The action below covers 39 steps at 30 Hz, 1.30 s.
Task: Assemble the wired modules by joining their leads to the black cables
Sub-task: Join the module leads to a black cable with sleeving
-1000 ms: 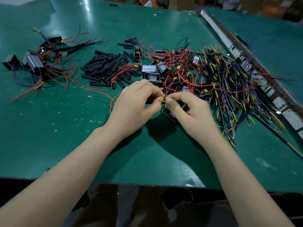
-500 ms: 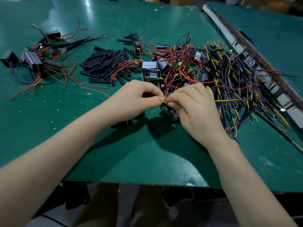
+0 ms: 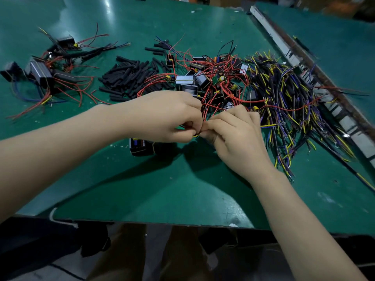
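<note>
At table centre, left hand (image 3: 168, 116) and right hand (image 3: 233, 132) pinch a yellow lead (image 3: 195, 136) between meeting fingertips, its module (image 3: 141, 146) just below at 7 o'clock; few joined units (image 3: 40, 72) at 10 o'clock, big unjoined piles (image 3: 284, 94) at 2: early going, I judge.

Sleeves (image 3: 129, 76) left of modules (image 3: 211, 80); cables (image 3: 284, 102) right.

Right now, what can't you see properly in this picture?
Head view only:
- The wire joint: hidden between the left hand and right hand; only a yellow wire tip peeks out.
- The black module: partly under the left hand.
- The cable pile: too tangled to trace single wires.
</note>
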Each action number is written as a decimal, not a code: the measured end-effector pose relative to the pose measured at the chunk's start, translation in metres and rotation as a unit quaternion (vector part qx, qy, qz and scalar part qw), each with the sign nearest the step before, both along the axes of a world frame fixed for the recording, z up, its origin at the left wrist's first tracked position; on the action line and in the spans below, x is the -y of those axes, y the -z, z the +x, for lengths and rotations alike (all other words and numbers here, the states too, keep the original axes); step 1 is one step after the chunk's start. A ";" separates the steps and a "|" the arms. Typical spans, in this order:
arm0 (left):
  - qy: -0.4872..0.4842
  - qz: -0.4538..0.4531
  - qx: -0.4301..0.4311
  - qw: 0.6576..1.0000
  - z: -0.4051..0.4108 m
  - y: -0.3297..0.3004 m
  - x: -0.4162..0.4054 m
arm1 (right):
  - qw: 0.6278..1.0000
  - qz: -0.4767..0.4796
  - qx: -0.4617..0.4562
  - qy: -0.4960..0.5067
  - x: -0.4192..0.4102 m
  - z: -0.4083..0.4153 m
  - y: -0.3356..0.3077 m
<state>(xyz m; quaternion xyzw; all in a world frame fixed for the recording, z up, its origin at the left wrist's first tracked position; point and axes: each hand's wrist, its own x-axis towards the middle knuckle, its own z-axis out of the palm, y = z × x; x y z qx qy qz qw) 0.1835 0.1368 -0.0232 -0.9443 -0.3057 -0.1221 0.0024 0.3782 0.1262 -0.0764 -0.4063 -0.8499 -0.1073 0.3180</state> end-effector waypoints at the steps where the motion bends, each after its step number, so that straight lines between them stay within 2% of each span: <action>1: -0.004 -0.018 0.019 1.000 -0.002 0.002 0.000 | 1.000 -0.008 -0.008 -0.007 0.000 0.000 -0.001; 6: -0.059 -0.172 0.133 0.974 -0.009 0.007 -0.002 | 0.998 -0.011 -0.056 -0.018 0.002 -0.002 -0.003; 8: -0.086 -0.200 0.178 0.960 -0.009 0.010 -0.004 | 0.997 -0.003 -0.072 -0.014 0.002 -0.002 -0.004; 13: -0.117 -0.180 0.215 0.953 -0.012 0.016 -0.005 | 0.997 0.000 -0.079 -0.015 0.000 0.000 -0.003; 22: -0.181 -0.231 0.247 0.924 -0.059 0.027 0.011 | 0.995 -0.026 -0.091 -0.015 -0.003 0.000 0.001; 29: -0.198 -0.210 0.291 0.912 -0.061 0.030 0.019 | 0.989 -0.062 -0.125 -0.043 -0.003 -0.001 0.003; 36: -0.192 -0.164 0.285 0.925 -0.039 0.025 0.017 | 0.985 -0.054 -0.151 -0.068 -0.006 -0.001 0.001; 39: -0.193 -0.132 0.266 0.935 -0.029 0.019 0.011 | 0.987 -0.052 -0.135 -0.069 -0.006 0.000 0.002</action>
